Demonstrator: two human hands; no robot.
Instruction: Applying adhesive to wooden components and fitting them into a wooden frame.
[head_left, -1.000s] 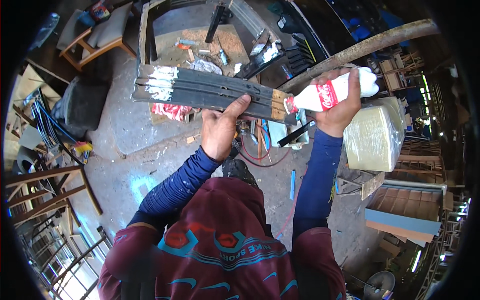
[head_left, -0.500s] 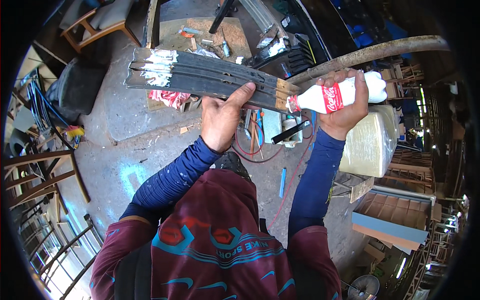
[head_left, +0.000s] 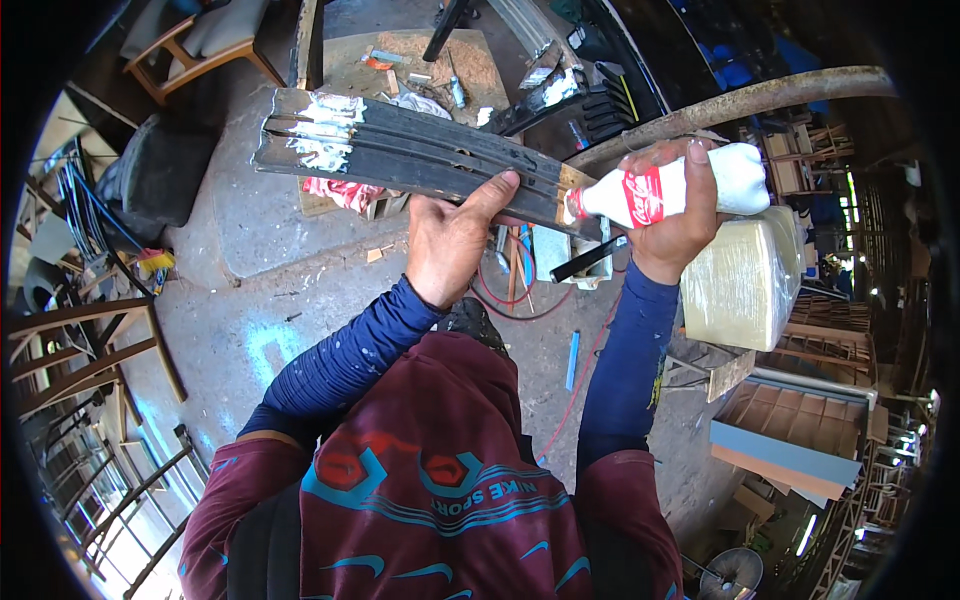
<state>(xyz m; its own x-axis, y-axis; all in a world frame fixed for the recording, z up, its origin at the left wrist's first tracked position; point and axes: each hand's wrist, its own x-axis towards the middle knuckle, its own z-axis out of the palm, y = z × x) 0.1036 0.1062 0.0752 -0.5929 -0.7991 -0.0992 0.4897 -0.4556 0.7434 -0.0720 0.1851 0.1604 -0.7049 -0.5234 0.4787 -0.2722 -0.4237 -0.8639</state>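
A long dark grooved wooden piece [head_left: 410,152] is held up in front of me, slightly tilted. My left hand [head_left: 445,245] grips its near edge around the middle, thumb on top and fingers hidden beneath. White glue-like paste [head_left: 330,125] coats its left end; the right end shows bare tan wood. My right hand [head_left: 672,235] is wrapped around a plastic bottle [head_left: 738,180] of white stuff with a red label. The bottle lies almost level, its red neck end pointing left and meeting the wooden piece's bare right end. Whether anything flows out cannot be made out.
Beyond the wooden piece is a low board [head_left: 470,60] with tools and scraps. A curved rail [head_left: 780,95] runs behind the bottle. A plastic-wrapped pale block [head_left: 740,285] stands at right, wooden chair frames [head_left: 90,345] at left. A red hose [head_left: 575,400] crosses the floor.
The bottle has shifted left, so its neck end now overlaps the bare right end of the wooden piece. My left hand keeps its grip, and the wooden piece has moved slightly right.
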